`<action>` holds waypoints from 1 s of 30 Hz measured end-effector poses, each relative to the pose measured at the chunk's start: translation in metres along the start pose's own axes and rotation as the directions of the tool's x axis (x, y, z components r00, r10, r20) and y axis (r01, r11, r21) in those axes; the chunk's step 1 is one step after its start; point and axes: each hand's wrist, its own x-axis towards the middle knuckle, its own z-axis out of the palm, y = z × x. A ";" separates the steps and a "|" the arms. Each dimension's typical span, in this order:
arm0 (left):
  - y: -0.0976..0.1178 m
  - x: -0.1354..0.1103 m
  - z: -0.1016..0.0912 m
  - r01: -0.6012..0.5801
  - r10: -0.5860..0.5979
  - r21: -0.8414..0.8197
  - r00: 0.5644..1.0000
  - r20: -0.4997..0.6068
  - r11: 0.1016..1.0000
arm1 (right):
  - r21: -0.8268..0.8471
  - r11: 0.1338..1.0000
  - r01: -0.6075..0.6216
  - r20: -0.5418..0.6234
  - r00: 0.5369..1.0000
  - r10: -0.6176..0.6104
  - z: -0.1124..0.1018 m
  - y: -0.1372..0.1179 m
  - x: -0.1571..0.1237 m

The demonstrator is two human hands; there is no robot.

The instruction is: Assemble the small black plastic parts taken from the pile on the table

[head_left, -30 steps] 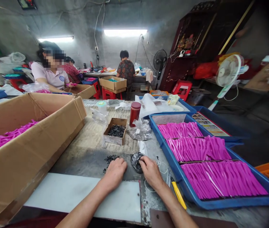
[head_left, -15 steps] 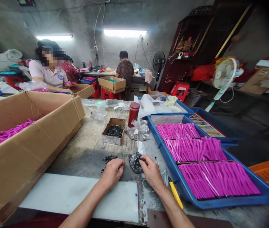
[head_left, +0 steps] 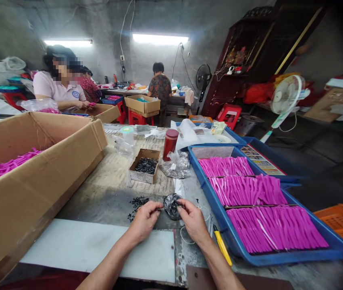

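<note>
A small round dark dish (head_left: 171,205), its surface glossy like crumpled plastic, sits on the worktable between my hands. My right hand (head_left: 193,219) pinches at the right side of the dish, fingertips over its edge; anything between them is too small to make out. Just left of the dish is my left hand (head_left: 145,219), thumb and forefinger drawn together; what they hold, if anything, cannot be told. Beside it lies a loose pile of small black pieces (head_left: 138,203). Further back, a small cardboard box (head_left: 142,177) contains many similar black pieces.
On the right, a blue tray (head_left: 201,183) holds rows of magenta strips, with a yellow-handled tool (head_left: 223,247) alongside. A large cardboard box (head_left: 53,173) stands left. Behind are a red canister (head_left: 170,145) and a plastic bag of small pieces (head_left: 177,167). Co-workers sit beyond.
My left hand has moved slightly right toward the dish, its fingertips now stretched further forward. The right hand stays at the dish's edge. The view has shifted slightly.
</note>
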 end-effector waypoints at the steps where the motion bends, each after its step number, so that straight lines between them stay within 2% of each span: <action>1: -0.001 0.000 0.001 0.030 -0.030 -0.038 1.000 0.004 0.999 | 0.007 1.000 -0.004 0.003 1.000 0.004 0.000 -0.001 0.000; 6: 0.000 0.001 0.005 0.155 -0.145 -0.269 0.988 0.057 0.951 | -0.003 1.000 0.000 0.023 1.000 0.000 0.000 -0.009 -0.004; 12: 0.007 -0.002 0.007 0.073 -0.070 -0.429 0.997 0.022 0.900 | -0.057 0.996 0.066 0.101 0.993 -0.060 0.000 -0.023 -0.013; 20: 0.007 -0.007 0.011 -0.001 0.012 -0.426 1.000 0.022 0.905 | 0.057 0.997 0.042 0.203 0.978 -0.053 0.004 -0.027 -0.022; 30: 0.008 -0.010 0.010 -0.030 0.048 -0.379 0.998 0.037 0.925 | 0.130 0.991 -0.019 0.239 0.971 -0.013 0.005 -0.024 -0.026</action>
